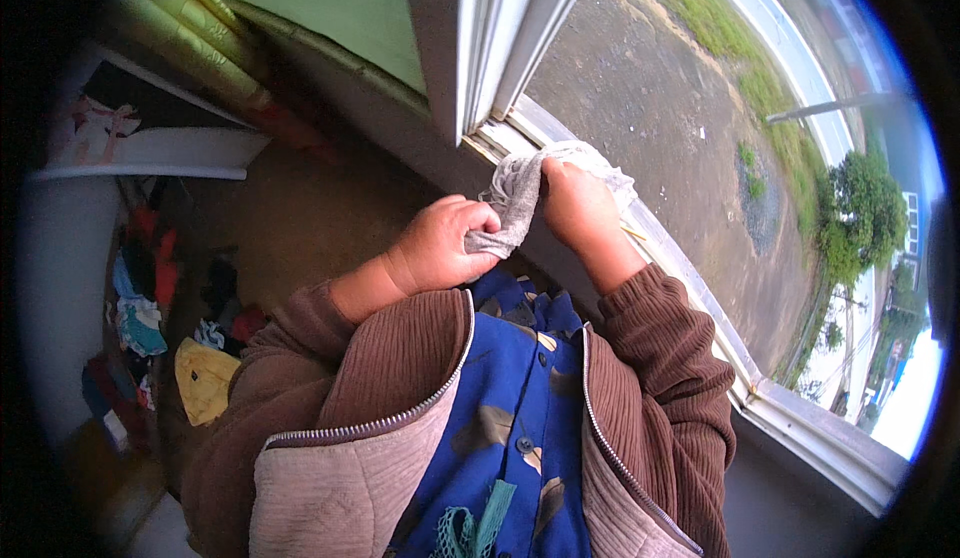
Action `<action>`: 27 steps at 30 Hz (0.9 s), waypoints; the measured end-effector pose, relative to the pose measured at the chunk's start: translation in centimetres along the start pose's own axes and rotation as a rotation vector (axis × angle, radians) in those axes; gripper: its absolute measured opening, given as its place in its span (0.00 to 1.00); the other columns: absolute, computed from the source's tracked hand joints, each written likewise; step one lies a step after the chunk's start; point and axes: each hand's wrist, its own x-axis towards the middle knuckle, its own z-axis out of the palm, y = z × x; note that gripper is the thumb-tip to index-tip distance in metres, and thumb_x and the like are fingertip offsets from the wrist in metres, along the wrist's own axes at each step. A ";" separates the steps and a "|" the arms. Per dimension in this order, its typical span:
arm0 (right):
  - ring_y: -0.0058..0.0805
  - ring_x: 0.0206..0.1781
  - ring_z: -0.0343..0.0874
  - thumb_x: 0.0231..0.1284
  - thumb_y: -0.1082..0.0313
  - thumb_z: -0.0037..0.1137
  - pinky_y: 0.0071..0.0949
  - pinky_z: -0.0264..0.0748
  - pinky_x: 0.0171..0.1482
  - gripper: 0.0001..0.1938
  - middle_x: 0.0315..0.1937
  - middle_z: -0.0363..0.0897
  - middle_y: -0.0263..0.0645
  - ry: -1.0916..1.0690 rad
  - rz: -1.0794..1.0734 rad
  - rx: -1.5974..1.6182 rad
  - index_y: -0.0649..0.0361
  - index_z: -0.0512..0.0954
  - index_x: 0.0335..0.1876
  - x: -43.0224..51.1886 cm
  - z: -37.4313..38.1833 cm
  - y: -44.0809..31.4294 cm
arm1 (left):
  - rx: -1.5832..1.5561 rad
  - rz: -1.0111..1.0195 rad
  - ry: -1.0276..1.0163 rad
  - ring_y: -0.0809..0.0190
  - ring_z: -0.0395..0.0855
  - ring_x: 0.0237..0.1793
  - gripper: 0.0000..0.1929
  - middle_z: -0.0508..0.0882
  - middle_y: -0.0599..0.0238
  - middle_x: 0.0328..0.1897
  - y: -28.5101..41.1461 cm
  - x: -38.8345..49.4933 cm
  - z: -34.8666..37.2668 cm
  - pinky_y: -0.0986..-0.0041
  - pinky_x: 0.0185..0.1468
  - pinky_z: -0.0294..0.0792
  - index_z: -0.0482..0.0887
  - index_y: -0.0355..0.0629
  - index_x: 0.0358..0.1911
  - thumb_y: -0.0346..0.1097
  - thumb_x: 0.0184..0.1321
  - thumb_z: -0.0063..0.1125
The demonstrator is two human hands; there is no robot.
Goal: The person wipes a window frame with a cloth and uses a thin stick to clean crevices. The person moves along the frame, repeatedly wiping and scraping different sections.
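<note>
A crumpled, light grey cloth is stretched between both my hands in front of my chest, beside the open window. My left hand is closed around its lower, twisted end. Higher up and to the right, my right hand grips the bunched part, which hangs over the window sill. The cloth's far end looks frayed and lies partly behind the right hand. I wear a brown corduroy jacket over a blue patterned shirt.
White window frame tracks rise ahead of me, and bare ground shows outside. To the left, clothes lie on the floor, among them a yellow garment. A white shelf edge and long rolls stand at the upper left.
</note>
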 end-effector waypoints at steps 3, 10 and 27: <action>0.57 0.45 0.81 0.59 0.71 0.48 0.50 0.76 0.47 0.07 0.38 0.81 0.55 0.010 -0.031 0.012 0.61 0.75 0.41 1.7 0.5 -1.2 | -0.102 -0.172 -0.007 0.53 0.81 0.36 0.16 0.82 0.60 0.32 -0.6 -1.4 0.2 0.64 0.44 0.72 0.80 0.43 0.37 0.34 0.44 0.69; 0.58 0.46 0.80 0.60 0.71 0.47 0.51 0.75 0.48 0.06 0.38 0.81 0.57 0.012 -0.048 -0.013 0.61 0.74 0.39 5.2 1.2 -3.7 | -0.093 -0.155 0.146 0.54 0.80 0.40 0.18 0.81 0.57 0.38 -0.9 -2.2 -0.5 0.65 0.47 0.72 0.78 0.40 0.45 0.37 0.53 0.67; 0.31 0.50 0.81 0.68 0.74 0.52 0.33 0.79 0.53 0.14 0.51 0.80 0.38 0.791 -0.078 1.650 0.59 0.73 0.58 -0.3 -1.5 3.8 | -0.100 0.264 0.090 0.48 0.78 0.47 0.20 0.81 0.57 0.45 2.5 4.1 3.5 0.59 0.55 0.68 0.79 0.48 0.53 0.39 0.57 0.63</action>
